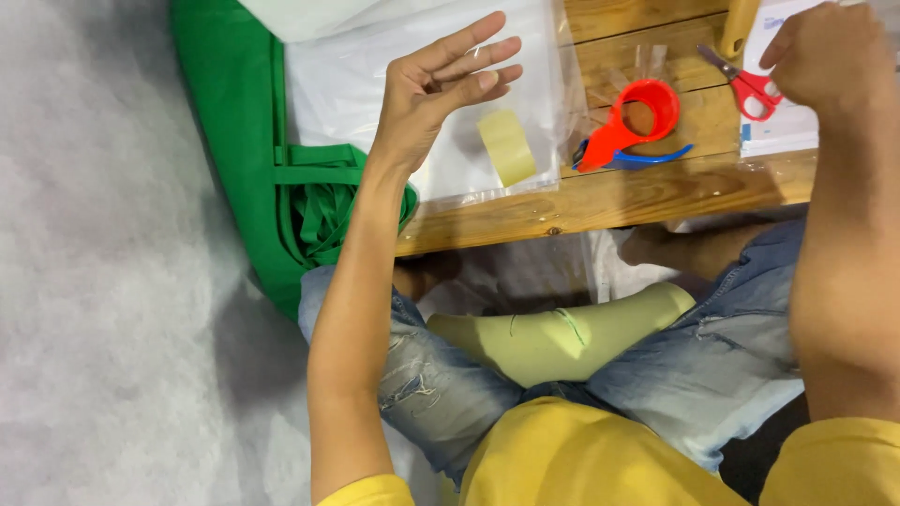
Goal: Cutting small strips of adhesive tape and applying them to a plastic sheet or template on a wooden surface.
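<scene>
Hovering over the clear plastic bag [441,112] on the low wooden table [656,192], the left hand [441,89] has an open grip and holds nothing. A pale yellow tape strip [507,147] lies on that bag, just under the fingers. Right of the bag sit a red tape dispenser [630,124] and red-handled scissors [745,82]. The right hand [830,56] is curled shut beside the scissors; what it holds is hidden.

The left hand [441,89] is hovering open, fingers spread, over a clear plastic bag [497,131] lying on the wooden table [656,192]. The right hand [830,52] is resting curled beside red scissors [750,86]. Between them, a red tape dispenser [630,122] is sitting; a green bag [253,178] is lying left.
</scene>
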